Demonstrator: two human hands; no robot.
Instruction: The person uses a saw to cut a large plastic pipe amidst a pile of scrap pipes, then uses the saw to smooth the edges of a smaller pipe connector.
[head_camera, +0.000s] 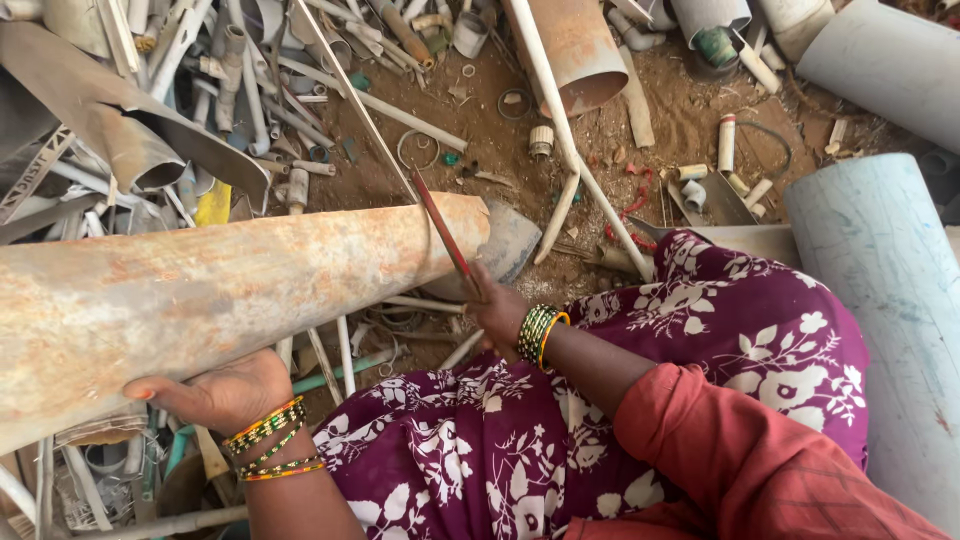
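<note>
A large, dirty, rust-stained plastic pipe (230, 285) lies across my lap, running from the left edge to the middle of the view. My left hand (215, 392) cups it from underneath near its left part. My right hand (497, 315) grips the handle of a thin red-edged saw blade (440, 225) that rests on the pipe's right end, slanting up and to the left. Both wrists carry green and gold bangles. My purple flowered skirt (600, 400) fills the lower middle.
The dirt ground (560, 130) is strewn with cut pipe pieces, rings and fittings. A heap of thin white pipes (250, 80) lies at the upper left. A wide pale blue pipe (885, 300) stands at the right, and an orange-stained pipe (580, 50) lies at the top.
</note>
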